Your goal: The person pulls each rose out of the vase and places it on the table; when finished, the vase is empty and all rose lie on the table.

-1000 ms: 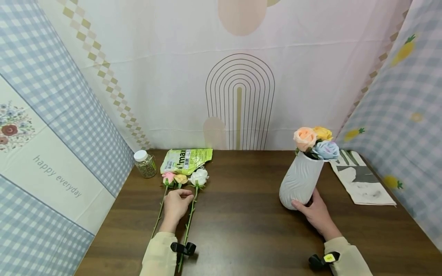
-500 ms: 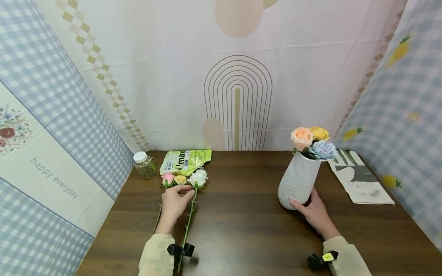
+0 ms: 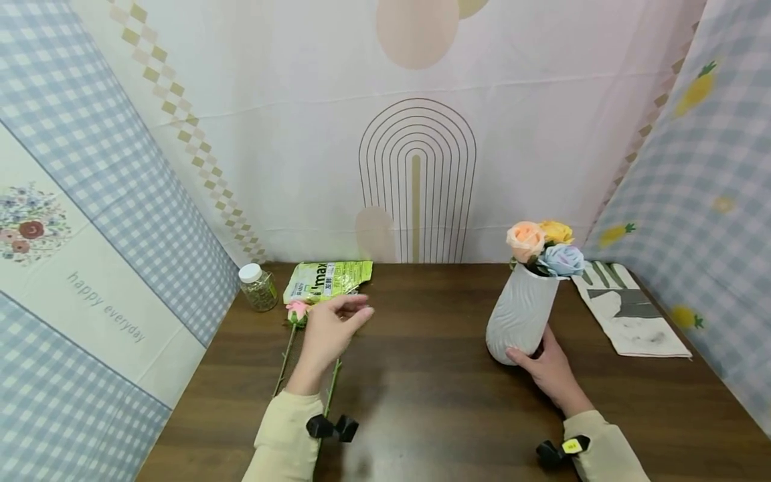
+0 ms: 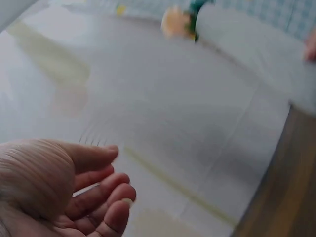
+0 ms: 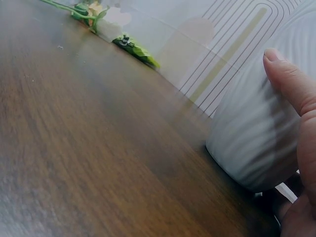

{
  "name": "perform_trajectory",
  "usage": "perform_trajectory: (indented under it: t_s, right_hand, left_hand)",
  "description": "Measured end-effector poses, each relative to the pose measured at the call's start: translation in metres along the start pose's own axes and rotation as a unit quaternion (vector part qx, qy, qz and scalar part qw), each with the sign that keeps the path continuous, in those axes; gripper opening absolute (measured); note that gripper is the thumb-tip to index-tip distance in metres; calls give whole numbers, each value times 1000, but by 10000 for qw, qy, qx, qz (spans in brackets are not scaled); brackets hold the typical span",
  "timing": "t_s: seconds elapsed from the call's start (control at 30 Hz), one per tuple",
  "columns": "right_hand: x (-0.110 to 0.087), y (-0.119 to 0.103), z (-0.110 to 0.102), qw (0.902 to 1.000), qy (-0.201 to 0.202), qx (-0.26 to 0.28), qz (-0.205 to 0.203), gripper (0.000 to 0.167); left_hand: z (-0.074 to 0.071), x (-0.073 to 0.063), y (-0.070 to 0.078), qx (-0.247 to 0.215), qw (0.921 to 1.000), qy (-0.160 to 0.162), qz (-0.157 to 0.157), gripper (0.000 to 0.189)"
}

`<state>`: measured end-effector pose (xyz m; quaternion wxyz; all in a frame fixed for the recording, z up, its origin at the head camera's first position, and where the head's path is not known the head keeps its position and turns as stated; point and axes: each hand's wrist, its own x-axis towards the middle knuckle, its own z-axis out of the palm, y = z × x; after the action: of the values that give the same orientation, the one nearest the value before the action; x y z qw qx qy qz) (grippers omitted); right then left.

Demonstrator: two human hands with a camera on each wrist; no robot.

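My left hand [image 3: 328,331] is raised over the flowers on the left, its fingers loosely bent. In the left wrist view nothing lies between the thumb and fingers of that hand [image 4: 74,192]. Below it lie a pink rose [image 3: 297,312] and a green stem [image 3: 332,385]. The head view hides the white rose [image 5: 113,23] and the pale yellow rose [image 5: 94,10] behind the hand. My right hand [image 3: 551,371] grips the lower part of a white ribbed vase [image 3: 523,314], tilted to the right. Peach [image 3: 526,241], yellow [image 3: 557,231] and blue [image 3: 563,260] roses stand in it.
A jar with a white lid [image 3: 258,288] stands at the back left of the wooden table [image 3: 421,375]. Beside it lies a green packet [image 3: 328,280]. A folded printed cloth [image 3: 632,314] lies right of the vase. A patterned curtain [image 3: 289,134] hangs behind the table.
My left hand has come up and to the right from beside the white rose's stem, and its fingers have spread apart. The right hand and the vase have stayed nearly still.
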<state>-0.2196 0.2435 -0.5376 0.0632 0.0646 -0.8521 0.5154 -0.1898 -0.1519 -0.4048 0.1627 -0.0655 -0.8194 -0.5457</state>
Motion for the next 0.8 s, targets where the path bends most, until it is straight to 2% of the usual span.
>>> perform_trajectory:
  t_s: [0.07,0.2,0.43,0.6,0.8]
  right_hand:
    - [1,-1,0,10000,-7,-15,-18,82]
    - [4,-1,1,10000,-4,-63,-32,83]
    - [6,-5,2,10000,-37,-70,-41,86]
    - [3,-4,2,9999,-102,22,1,85]
    - [-1,-5,0,9996,-121,208,123,86]
  left_hand:
    - [10,8,15,-317,9991,-242,146,25]
    - [35,26,40,-603,9943,-751,460,28]
    - [91,56,61,-1113,9826,-1323,683,41]
    - [128,66,78,-985,9770,-1703,821,52]
    - [157,70,105,-813,9713,-2092,780,58]
